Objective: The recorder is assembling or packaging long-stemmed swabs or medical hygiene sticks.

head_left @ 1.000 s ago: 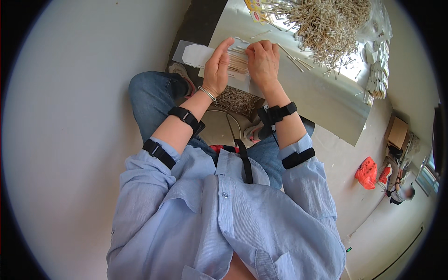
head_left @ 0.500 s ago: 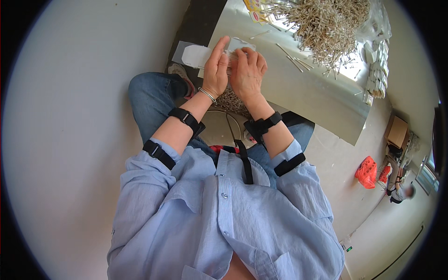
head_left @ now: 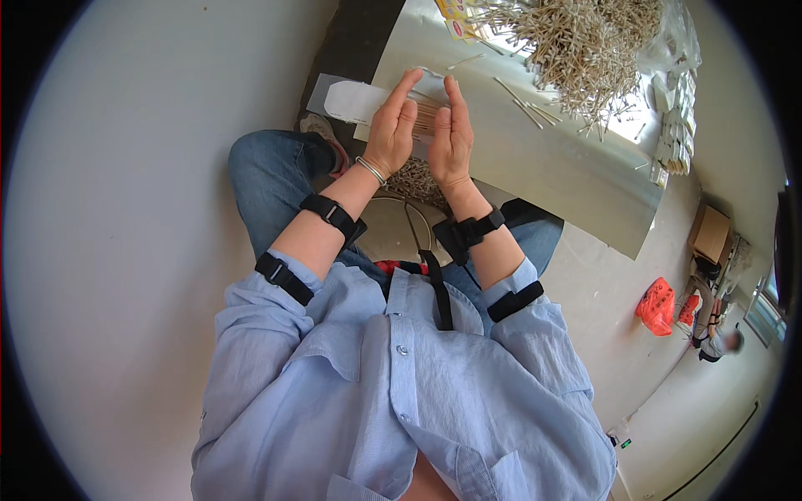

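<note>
A row of cotton swabs (head_left: 424, 117) lies crosswise between my two hands at the near edge of the metal-topped table. My left hand (head_left: 391, 132), fingers stretched out, stands with its palm at the left ends of the swabs. Facing it, my right hand (head_left: 451, 140) has straight fingers and its palm at the right ends. Neither hand's fingers wrap round the swabs. Beyond the swabs, a pale sheet or packet (head_left: 429, 83) shows between the fingertips. A white card-like piece (head_left: 354, 102) sticks out left of my left hand.
A big heap of loose cotton swabs (head_left: 576, 50) covers the far right of the metal tabletop (head_left: 535, 167). Several stray swabs (head_left: 528, 107) lie nearer. Stacked white packs (head_left: 677, 134) stand at the right edge. More swabs (head_left: 418, 179) show below the table edge. A red bag (head_left: 657, 307) sits on the floor.
My right hand's fingers were curled over the swabs; now they are straight, and the hand has turned palm inward. The swabs show more between the hands. My left hand has barely moved.
</note>
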### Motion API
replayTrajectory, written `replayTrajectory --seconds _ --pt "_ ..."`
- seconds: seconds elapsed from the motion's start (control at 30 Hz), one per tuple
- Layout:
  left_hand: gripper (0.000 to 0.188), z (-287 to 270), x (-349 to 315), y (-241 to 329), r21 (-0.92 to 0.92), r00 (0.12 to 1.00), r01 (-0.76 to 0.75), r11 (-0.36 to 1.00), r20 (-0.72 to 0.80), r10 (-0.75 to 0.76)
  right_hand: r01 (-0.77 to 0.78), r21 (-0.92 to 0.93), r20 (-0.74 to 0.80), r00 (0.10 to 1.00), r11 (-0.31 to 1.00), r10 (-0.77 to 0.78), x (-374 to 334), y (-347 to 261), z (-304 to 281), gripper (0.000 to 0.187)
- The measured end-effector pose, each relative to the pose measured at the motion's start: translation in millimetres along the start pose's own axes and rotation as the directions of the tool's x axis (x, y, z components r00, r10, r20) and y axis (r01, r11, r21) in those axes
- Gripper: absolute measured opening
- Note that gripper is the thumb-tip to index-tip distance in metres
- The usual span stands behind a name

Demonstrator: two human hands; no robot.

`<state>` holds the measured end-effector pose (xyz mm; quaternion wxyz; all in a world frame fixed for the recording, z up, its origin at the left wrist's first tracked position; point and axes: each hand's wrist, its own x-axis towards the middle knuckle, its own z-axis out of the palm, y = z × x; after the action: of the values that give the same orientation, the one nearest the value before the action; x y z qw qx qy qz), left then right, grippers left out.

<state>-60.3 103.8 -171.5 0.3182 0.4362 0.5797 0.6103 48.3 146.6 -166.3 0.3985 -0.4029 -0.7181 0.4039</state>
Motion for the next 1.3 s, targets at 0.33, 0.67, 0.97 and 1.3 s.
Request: replayTrajectory --seconds 0.33,0.67,0.97,1.3 --pt "0.046 5.1 0.8 -6.8 -0.133 0.996 0.009 0.991 -0.081 -0.02 0.204 -0.419 0.123 0.978 0.885 -0.168 7.1 3.5 -2.7 0.037" --pt "0.046 1.5 0.1 -8.5 -0.14 1.0 0.019 0.99 -0.003 -0.02 0.261 -0.287 0.253 0.949 0.922 -0.19 16.4 8.6 -13.1 0.041" --pt "0.046 -2.9 0.6 -8.8 -0.153 0.999 0.028 0.988 0.022 -0.025 0.108 -0.197 0.117 0.989 0.974 -0.086 -1.6 -0.9 -26.6 0.052" --pt "0.046 -2.5 3.4 -3.8 -0.035 0.998 -0.025 0.999 0.049 0.026 0.262 -0.701 0.388 0.92 0.663 0.047 -21.9 -2.0 -16.8 0.086"
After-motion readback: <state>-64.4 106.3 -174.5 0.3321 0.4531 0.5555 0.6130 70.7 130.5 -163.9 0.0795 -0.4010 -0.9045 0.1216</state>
